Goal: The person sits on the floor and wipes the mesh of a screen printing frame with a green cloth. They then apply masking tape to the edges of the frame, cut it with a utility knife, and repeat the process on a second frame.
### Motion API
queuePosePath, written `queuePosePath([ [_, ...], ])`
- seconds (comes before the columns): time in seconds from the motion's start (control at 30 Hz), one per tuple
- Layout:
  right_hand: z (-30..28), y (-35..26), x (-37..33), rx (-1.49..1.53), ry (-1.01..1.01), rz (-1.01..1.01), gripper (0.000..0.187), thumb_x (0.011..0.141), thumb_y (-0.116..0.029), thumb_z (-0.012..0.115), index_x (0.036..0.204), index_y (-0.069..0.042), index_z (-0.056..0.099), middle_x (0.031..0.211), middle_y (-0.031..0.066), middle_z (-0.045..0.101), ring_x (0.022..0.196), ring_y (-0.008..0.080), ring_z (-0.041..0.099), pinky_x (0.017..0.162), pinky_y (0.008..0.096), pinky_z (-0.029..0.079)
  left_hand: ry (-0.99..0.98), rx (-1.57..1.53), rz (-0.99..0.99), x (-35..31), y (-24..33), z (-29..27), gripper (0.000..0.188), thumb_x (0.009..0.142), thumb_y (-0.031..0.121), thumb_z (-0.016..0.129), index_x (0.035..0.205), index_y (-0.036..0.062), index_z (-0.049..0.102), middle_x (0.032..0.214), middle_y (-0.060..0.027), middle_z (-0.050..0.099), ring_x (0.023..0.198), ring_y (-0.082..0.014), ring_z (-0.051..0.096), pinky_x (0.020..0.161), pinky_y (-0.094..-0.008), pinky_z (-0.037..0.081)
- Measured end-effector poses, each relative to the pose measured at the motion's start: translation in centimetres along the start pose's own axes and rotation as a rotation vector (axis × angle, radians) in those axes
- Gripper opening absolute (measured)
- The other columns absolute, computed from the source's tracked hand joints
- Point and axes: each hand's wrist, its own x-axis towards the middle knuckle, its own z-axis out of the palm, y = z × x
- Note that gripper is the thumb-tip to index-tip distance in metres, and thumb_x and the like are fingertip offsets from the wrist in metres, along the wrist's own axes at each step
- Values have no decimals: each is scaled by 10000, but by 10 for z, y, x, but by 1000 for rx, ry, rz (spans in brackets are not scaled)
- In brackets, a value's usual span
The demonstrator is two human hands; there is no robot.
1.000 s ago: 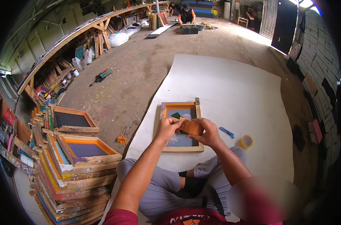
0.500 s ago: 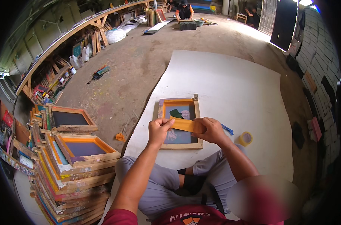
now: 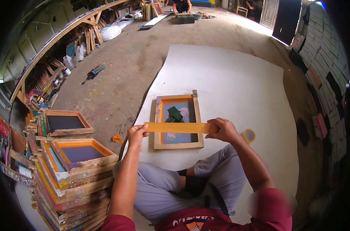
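Note:
A strip of orange-yellow adhesive tape [image 3: 175,128] is stretched straight between my hands. My left hand [image 3: 136,134] pinches its left end. My right hand [image 3: 223,130] is closed at the other end, around what looks like the roll, mostly hidden by the fingers. Below the strip, a wooden screen-printing frame [image 3: 198,138] lies on the white sheet, with orange inner edges and a blue-grey mesh. A crumpled dark green piece [image 3: 175,114] rests on the mesh, close to a pale printed shape. The strip crosses over the frame and hides part of the mesh.
A second tape roll [image 3: 248,135] lies on the white sheet [image 3: 228,73] beside my right forearm. Several wooden screens [image 3: 82,169] are stacked high at my left. An orange scrap [image 3: 117,138] lies on the floor. Another person [image 3: 182,7] sits far ahead.
My hands have moved apart, and the tape strip between them has become much longer. The view has shifted slightly. A blue tool right of the frame is now out of sight near my right hand.

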Motion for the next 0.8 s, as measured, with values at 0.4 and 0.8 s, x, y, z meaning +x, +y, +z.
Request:
queuePosePath([
  [0.4,44,64,-16,-29,-113,218,497,715,-343,923,1122,-122,741,1040,100,764,999,313,719,863,435,581,-34,113,-311,36,-119,-18,199,909,179,832,919,4,737,781,-22,696,626,-87,592,581,-249,521],
  [0.8,88,108,-30,-190,-358,354,461,726,-371,880,1103,-148,735,1046,76,763,1011,310,725,890,445,564,7,512,-281,39,-193,-1,273,817,221,895,881,-27,802,744,-105,752,646,-158,679,618,-315,553],
])
